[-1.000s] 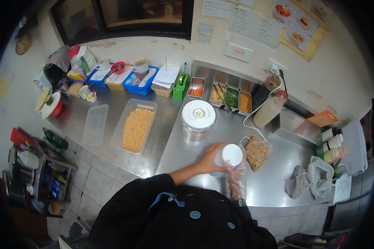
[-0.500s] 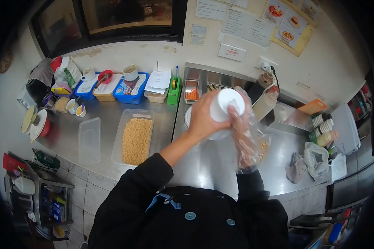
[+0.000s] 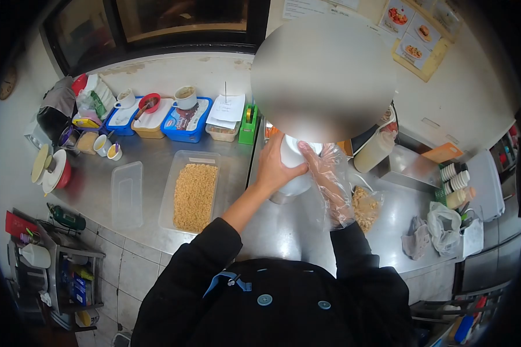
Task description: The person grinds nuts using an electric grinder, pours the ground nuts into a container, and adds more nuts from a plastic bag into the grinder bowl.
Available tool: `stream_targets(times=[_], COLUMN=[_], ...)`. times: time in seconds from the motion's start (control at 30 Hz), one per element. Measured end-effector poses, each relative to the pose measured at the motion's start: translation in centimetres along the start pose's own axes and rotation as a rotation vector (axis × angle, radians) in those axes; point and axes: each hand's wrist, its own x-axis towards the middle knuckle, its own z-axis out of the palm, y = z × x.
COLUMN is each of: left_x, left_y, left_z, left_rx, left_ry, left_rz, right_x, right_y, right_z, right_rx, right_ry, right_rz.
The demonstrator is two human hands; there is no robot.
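My left hand (image 3: pixel 274 166) is bare and curls around the side of a white round container (image 3: pixel 291 154). Over my right hand (image 3: pixel 324 169) is a loose clear plastic glove; its thumb presses on the same container from the right. A grey blur covers the container's upper part. Just below it shows another white rounded surface (image 3: pixel 296 186), mostly hidden by my hands. To the left, a clear plastic tub (image 3: pixel 165 214) holds tan crumbs (image 3: pixel 195 198). A clear bag of tan pieces (image 3: pixel 364 208) lies right of my gloved wrist.
A clear lid (image 3: pixel 127 194) lies left of the crumb tub. Blue tubs (image 3: pixel 185 128), cups and a green tape dispenser (image 3: pixel 249 124) line the wall. On the right are a squeeze bottle (image 3: pixel 375 149), a steel box (image 3: pixel 408 168), stacked cups (image 3: pixel 454 178) and plastic bags (image 3: pixel 444 228).
Both hands have come down and a little left with the white container. More of the bag of tan pieces shows now. The view has shifted slightly, and a blur covers part of it.
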Motion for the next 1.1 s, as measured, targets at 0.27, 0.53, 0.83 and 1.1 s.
stream_targets(times=[0.27, 0.53, 0.83, 1.1], left_x=[-2.4, -0.3, 10.3, 12.8], left_y=[1.3, -1.9, 8.4, 7.0], left_z=[1.3, -4.6, 0.9, 2.9], left_rx=[0.093, -0.708, -0.086, 0.246], left_ry=[0.046, -0.24, -0.558, -1.002], left_rz=[0.004, -0.302, 0.154, -0.082], right_x=[4.9, 4.6, 5.2, 5.8], right_y=[-7.6, -7.7, -2.1, -2.6], right_z=[0.4, 3.1, 0.5, 1.1], right_rx=[-0.931, -1.176, -1.215, -1.098], right_ry=[-0.348, -0.561, -0.56, -0.591], right_rz=[0.113, 0.068, -0.192, -0.1])
